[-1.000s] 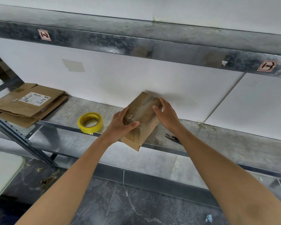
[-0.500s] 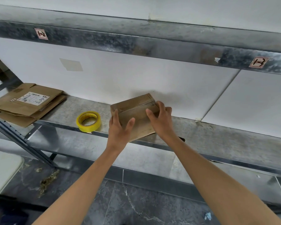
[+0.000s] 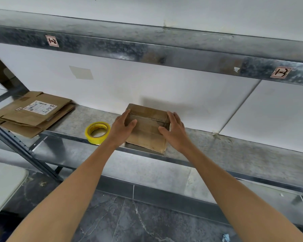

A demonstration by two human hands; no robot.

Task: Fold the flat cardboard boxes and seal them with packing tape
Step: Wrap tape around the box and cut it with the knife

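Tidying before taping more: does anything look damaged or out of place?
At left, the flat cardboard stack overhangs the front of the shelf; the near corner of the small box looks frayed. A scrap lies on the floor.

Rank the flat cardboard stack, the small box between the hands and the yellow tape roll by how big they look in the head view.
1. flat cardboard stack, largest, though the frame edge cuts it
2. small box
3. yellow tape roll, smallest
The gaps are clear, with no ties.
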